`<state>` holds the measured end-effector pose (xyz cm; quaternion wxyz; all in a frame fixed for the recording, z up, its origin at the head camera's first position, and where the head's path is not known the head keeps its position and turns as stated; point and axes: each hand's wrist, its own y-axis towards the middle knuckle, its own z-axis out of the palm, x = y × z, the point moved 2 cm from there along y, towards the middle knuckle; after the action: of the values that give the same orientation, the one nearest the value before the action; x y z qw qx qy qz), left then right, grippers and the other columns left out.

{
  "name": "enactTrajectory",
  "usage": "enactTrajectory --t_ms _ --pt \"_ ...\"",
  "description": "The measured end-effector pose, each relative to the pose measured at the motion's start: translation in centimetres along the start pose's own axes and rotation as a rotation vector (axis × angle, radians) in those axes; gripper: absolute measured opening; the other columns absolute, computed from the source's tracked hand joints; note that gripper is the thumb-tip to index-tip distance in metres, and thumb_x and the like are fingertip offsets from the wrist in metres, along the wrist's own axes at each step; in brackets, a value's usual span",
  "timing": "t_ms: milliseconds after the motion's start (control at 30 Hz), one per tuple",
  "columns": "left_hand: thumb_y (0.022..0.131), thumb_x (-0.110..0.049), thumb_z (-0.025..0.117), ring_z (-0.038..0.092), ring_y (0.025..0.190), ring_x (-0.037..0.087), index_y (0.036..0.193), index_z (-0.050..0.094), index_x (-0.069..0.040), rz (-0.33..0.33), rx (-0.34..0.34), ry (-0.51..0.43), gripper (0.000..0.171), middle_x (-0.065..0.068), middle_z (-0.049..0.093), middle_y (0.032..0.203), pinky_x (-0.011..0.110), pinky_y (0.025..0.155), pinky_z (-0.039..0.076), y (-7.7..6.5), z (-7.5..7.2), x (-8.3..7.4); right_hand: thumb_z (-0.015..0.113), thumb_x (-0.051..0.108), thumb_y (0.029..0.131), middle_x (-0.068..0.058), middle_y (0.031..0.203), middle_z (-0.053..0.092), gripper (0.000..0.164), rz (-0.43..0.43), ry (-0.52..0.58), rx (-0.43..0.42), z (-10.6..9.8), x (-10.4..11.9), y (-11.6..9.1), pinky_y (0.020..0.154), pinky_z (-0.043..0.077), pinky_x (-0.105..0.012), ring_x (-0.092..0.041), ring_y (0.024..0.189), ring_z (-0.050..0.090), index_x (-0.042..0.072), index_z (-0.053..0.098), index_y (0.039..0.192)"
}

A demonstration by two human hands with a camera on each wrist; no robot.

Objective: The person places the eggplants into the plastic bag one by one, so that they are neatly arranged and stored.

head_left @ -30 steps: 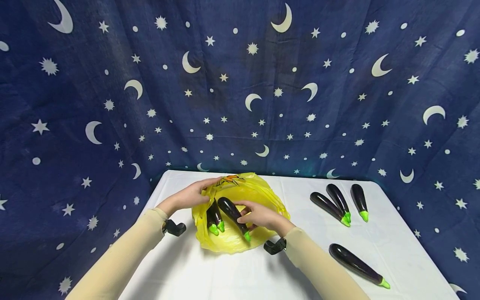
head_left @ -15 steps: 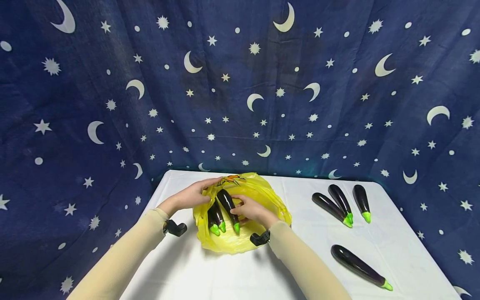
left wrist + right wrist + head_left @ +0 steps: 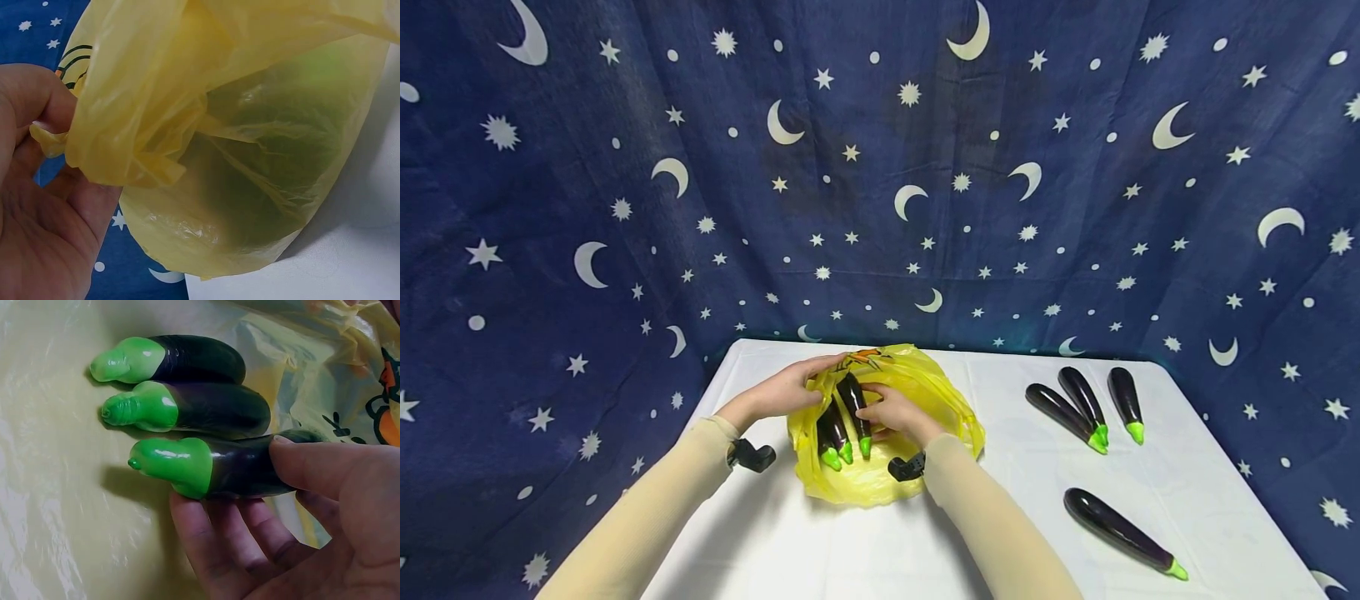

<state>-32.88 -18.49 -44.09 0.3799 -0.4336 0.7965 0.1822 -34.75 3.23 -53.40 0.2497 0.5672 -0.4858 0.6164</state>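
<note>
A yellow plastic bag (image 3: 925,379) lies on the table with its mouth held wide toward me. My left hand (image 3: 785,388) grips the bag's left upper rim; in the left wrist view the thin plastic (image 3: 144,112) is pinched between thumb and fingers. Inside the bag, my right hand (image 3: 901,413) holds an eggplant (image 3: 855,408) by its dark body, green stem end pointing toward me. In the right wrist view the thumb lies on top of that eggplant (image 3: 240,465) and the fingers are beneath it. Two more eggplants (image 3: 222,409) lie side by side just beyond it.
Three eggplants (image 3: 1078,400) lie at the back right of the white table (image 3: 1000,517). Another single eggplant (image 3: 1120,529) rests nearer, at the front right. A dark blue curtain (image 3: 880,167) with moons and stars hangs behind the table.
My right hand has carried the eggplant deeper into the bag and to the left, beside the other two, turning it more upright in the head view. The left hand keeps its hold.
</note>
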Motion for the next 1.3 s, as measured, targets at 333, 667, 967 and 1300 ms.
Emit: enactTrajectory --t_ms 333,667,967,1300 --pt "0.087 0.006 0.057 0.038 0.144 0.022 0.161 0.036 -0.021 0.011 0.0 -0.011 0.081 0.002 0.039 0.161 0.048 0.117 0.032 0.0 -0.1 0.0 0.071 0.011 0.095 -0.015 0.12 0.064 0.067 0.037 -0.014 -0.02 0.6 0.1 0.6 0.075 0.061 -0.044 -0.03 0.1 0.066 0.014 0.043 0.156" --pt "0.087 0.006 0.057 0.038 0.144 0.022 0.161 0.035 -0.02 0.016 0.0 -0.006 0.082 0.002 0.039 0.161 0.047 0.117 0.032 0.0 -0.1 -0.2 0.07 0.01 0.096 -0.017 0.122 0.062 0.065 0.052 -0.037 -0.043 1.4 0.4 0.5 0.074 0.061 -0.044 -0.029 0.098 0.062 0.012 0.043 0.156" --pt "0.087 0.006 0.057 0.038 0.145 0.022 0.161 0.035 -0.021 0.006 0.002 -0.006 0.081 0.002 0.038 0.162 0.047 0.118 0.032 -0.1 -0.1 -0.2 0.071 0.015 0.096 -0.014 0.121 0.063 0.065 0.053 -0.091 -0.07 1.6 0.1 0.6 0.077 0.06 -0.044 -0.029 0.098 0.063 0.01 0.044 0.155" --pt "0.087 0.005 0.057 0.036 0.146 0.023 0.161 0.035 -0.021 0.004 0.0 -0.002 0.081 0.002 0.038 0.162 0.048 0.118 0.031 -0.3 -0.1 -0.4 0.073 0.015 0.095 -0.012 0.115 0.064 0.06 0.056 -0.115 -0.088 1.8 0.1 0.6 0.077 0.06 -0.043 -0.03 0.097 0.063 0.009 0.05 0.15"
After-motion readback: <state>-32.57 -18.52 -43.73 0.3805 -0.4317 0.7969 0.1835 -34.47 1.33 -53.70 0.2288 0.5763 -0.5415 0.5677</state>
